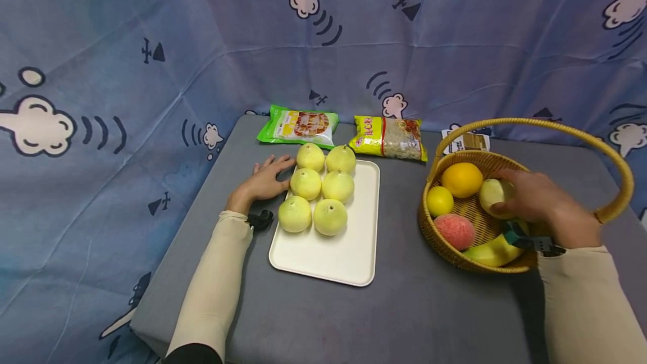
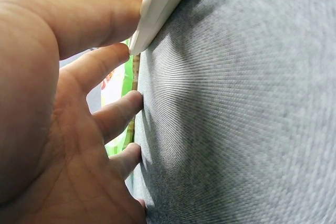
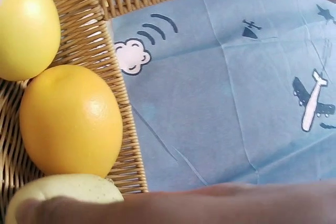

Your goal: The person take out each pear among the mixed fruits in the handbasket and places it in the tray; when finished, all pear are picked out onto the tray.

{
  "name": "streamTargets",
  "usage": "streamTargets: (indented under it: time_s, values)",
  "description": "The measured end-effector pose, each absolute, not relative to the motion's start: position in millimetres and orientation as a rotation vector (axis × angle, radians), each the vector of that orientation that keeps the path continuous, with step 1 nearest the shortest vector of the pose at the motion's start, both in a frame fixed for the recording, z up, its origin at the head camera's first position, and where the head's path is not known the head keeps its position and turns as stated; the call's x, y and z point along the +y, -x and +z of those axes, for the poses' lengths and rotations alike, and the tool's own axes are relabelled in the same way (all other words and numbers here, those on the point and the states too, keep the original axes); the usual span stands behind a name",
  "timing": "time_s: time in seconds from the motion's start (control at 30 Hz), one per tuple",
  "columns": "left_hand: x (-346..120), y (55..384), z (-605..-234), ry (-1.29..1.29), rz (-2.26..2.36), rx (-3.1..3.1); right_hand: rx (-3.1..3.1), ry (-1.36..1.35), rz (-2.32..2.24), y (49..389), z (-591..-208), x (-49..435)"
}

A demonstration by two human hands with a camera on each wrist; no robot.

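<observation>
My right hand (image 1: 538, 198) reaches into the wicker basket (image 1: 619, 170) and grips a round pale yellow-green fruit (image 1: 491, 195), thumb on its near side. In the right wrist view this fruit (image 3: 63, 188) touches an orange (image 3: 71, 121). On the table, my left hand (image 1: 264, 180) lies at the left edge of the white tray (image 1: 354, 251). Its fingers are spread; in the left wrist view thumb and index finger touch the tray rim (image 2: 157, 11). Several matching yellow-green fruits (image 1: 330, 217) stand in two columns on the tray's left part.
Around the held fruit, the basket holds a lemon (image 1: 440, 201), a peach (image 1: 456, 231) and a banana (image 1: 492, 253). A green food packet (image 1: 300, 126) and a yellow one (image 1: 389, 138) lie behind the tray. Another small packet (image 1: 467, 142) is partly hidden behind the basket's tall handle.
</observation>
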State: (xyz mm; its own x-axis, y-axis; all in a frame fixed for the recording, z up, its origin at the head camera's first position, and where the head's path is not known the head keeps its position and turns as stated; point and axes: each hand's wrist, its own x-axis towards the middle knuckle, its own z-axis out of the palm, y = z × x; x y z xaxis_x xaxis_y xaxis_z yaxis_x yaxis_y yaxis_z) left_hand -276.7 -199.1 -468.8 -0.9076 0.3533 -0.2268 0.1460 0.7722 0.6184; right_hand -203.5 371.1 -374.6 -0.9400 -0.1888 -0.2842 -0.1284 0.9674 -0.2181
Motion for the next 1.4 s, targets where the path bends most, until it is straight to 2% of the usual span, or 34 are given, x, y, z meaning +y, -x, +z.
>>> streamTargets:
  time_s: [0.43, 0.97, 1.4]
  values:
    - [-198.0, 277.0, -468.6, -0.392, 0.869, 2.632, 2.96, 0.19, -0.448, 164.1, -351.3, 363.8]
    - [-198.6, 277.6, -471.4, -0.385, 0.863, 2.634, 3.028, 0.486, -1.038, 109.7, -356.7, 300.5]
    - [-196.8, 275.7, -470.2, -0.389, 0.877, 2.647, 2.85, 0.756, -1.2, 103.6, -378.4, 229.0]
